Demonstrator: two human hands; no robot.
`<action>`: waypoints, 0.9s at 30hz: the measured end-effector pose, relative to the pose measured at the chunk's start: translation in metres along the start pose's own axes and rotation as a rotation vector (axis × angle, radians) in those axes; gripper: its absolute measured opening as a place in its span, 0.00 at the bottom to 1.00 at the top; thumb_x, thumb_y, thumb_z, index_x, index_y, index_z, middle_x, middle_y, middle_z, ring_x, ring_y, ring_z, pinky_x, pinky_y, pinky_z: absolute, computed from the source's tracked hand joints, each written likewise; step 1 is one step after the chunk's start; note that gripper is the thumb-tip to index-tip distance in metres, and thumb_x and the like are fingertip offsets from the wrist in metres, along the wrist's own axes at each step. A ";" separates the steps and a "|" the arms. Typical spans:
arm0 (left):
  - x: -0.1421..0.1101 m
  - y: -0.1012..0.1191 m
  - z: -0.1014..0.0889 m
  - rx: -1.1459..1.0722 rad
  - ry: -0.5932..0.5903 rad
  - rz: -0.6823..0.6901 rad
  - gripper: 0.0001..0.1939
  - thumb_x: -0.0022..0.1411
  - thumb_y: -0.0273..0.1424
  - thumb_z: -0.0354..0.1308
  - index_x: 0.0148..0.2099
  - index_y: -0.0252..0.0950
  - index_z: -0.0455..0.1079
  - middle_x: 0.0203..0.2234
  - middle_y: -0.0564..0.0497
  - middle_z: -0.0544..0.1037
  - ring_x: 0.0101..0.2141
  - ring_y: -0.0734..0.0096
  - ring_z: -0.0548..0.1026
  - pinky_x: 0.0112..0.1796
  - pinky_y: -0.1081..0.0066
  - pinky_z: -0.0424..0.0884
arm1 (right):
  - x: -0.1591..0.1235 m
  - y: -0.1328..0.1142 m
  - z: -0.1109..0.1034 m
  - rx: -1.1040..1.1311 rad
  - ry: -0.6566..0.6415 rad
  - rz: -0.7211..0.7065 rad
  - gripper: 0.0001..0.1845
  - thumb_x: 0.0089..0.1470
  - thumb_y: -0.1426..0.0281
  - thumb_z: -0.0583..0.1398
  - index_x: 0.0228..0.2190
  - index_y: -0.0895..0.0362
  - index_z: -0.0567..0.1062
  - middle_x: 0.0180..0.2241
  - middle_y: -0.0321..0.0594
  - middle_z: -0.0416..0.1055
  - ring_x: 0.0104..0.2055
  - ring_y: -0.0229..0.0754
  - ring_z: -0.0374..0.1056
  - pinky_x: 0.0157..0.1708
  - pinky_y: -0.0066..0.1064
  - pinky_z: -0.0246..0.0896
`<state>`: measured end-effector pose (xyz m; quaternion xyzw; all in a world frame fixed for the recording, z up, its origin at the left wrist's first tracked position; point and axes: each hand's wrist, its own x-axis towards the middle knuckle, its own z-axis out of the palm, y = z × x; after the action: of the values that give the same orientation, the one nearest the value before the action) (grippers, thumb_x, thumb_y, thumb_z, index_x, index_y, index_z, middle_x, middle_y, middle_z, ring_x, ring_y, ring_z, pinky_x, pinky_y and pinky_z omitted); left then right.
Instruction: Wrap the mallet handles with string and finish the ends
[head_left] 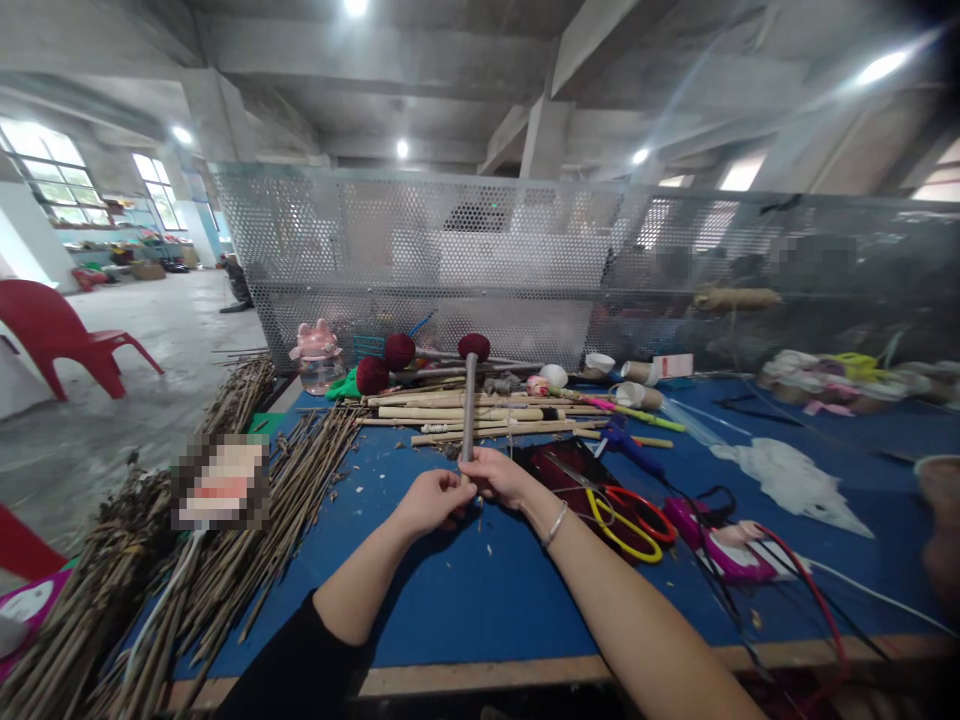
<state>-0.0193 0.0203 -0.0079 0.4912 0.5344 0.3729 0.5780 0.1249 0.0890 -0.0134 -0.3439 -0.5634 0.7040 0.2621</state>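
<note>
A grey-brown stick [469, 410] stands nearly upright before me, its top overlapping a dark red ball [474, 346]; I cannot tell whether the two are joined. My right hand [499, 474] grips the stick near its lower end, thumb along it. Closed beside it, my left hand [435, 500] pinches at the stick's bottom, fingertips meeting the right hand's. Two more dark red balls, one [373, 375] nearer and one [400, 350] farther, lie behind with sticks. Pale peeled sticks [465, 413] lie across the table beyond my hands. Scissors [626, 525] with yellow and red handles rest right of them.
Bundles of thin brown twigs [292, 500] cover the left side of the blue table [480, 600]. A blue glue gun [630, 445], a magenta-and-white power strip [731, 550] with cords, and crumpled plastic [795, 480] lie right. A perforated metal screen [420, 260] stands behind.
</note>
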 end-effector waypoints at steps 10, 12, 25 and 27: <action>0.001 0.005 -0.002 -0.183 -0.085 -0.105 0.20 0.48 0.43 0.63 0.33 0.30 0.70 0.27 0.45 0.77 0.24 0.76 0.74 0.25 0.77 0.66 | -0.004 -0.004 -0.005 0.092 -0.083 0.010 0.23 0.39 0.60 0.67 0.33 0.58 0.65 0.15 0.24 0.58 0.13 0.25 0.42 0.13 0.22 0.27; 0.001 0.003 -0.002 -0.146 -0.096 -0.111 0.20 0.49 0.44 0.62 0.34 0.31 0.70 0.27 0.45 0.77 0.24 0.75 0.74 0.24 0.76 0.66 | -0.003 -0.003 -0.005 0.034 -0.063 -0.008 0.22 0.39 0.59 0.66 0.31 0.58 0.64 0.16 0.26 0.61 0.13 0.25 0.44 0.12 0.22 0.29; -0.001 0.005 -0.001 -0.240 -0.100 -0.059 0.23 0.40 0.44 0.68 0.29 0.30 0.69 0.24 0.49 0.73 0.25 0.77 0.73 0.28 0.77 0.67 | -0.006 -0.005 -0.006 0.105 -0.111 -0.010 0.21 0.41 0.62 0.66 0.33 0.58 0.65 0.15 0.23 0.54 0.14 0.25 0.39 0.13 0.21 0.28; -0.002 0.003 -0.001 -0.218 -0.093 -0.063 0.22 0.40 0.43 0.68 0.29 0.30 0.69 0.22 0.51 0.73 0.23 0.78 0.72 0.26 0.77 0.67 | -0.003 -0.001 -0.006 0.065 -0.093 -0.003 0.20 0.41 0.62 0.66 0.32 0.58 0.65 0.15 0.24 0.57 0.13 0.25 0.41 0.12 0.22 0.29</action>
<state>-0.0197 0.0197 -0.0044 0.4251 0.4783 0.3873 0.6638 0.1316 0.0904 -0.0125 -0.3011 -0.5525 0.7367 0.2477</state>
